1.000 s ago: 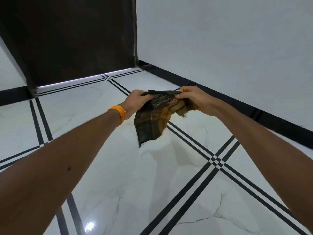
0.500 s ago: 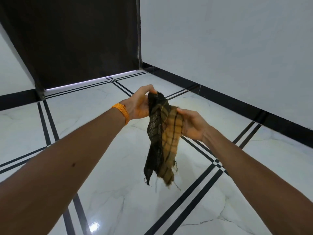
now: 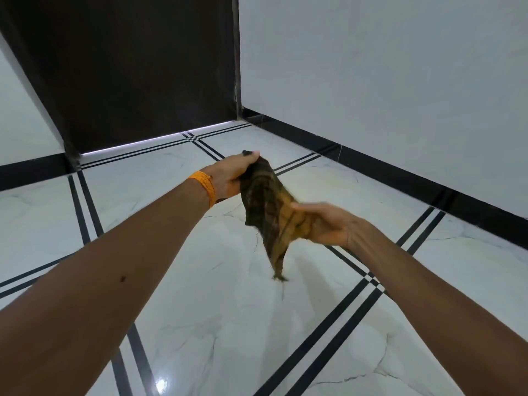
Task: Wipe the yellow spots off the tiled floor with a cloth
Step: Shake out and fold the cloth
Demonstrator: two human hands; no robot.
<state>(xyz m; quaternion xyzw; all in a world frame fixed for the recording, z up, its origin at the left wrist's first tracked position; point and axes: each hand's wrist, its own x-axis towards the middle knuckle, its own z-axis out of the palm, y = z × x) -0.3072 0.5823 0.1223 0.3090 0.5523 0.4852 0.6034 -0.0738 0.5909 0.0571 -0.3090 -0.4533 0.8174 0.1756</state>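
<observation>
- Far left, the white marble-look floor (image 3: 217, 324) ran under everything, cut by paired black lines (image 3: 85, 207), with a bright glare (image 3: 161, 384) low down.
- Left arm (image 3: 100, 281) reached in from the bottom corner, stretched out above the tiles.
- Behind it stood a dark panel (image 3: 137, 67), with a thin strip of light along its foot.
- An orange band (image 3: 205, 186) sat on the left wrist.
- Left hand (image 3: 228, 177) was up high, with thumb and fingers pinched tight on the cloth's top corner.
- And there was the cloth (image 3: 267, 207): dark checked fabric with an orange side, off the floor, hanging in the air between the two hands. Its frayed tip pointed down at the tile without touching it.
- Just beyond the cloth, the tile carried a faint yellowish tinge (image 3: 323, 178); it was too faint to make out separate spots.
- Right hand (image 3: 331, 225) was lower and motion-blurred. Its thumb lay over the cloth's orange side, the fingers were hidden beneath it, and the fabric was drawn sideways toward the palm, so it had a hold there.
- The two hands were close together, joined only by the cloth.
- Under the right wrist, two sets of black lines met at a crossing (image 3: 371, 281).
- Right arm (image 3: 443, 304) came in from the lower right corner.
- Far right stood a plain pale wall (image 3: 385, 81), with a black skirting (image 3: 400, 178) along its base.
</observation>
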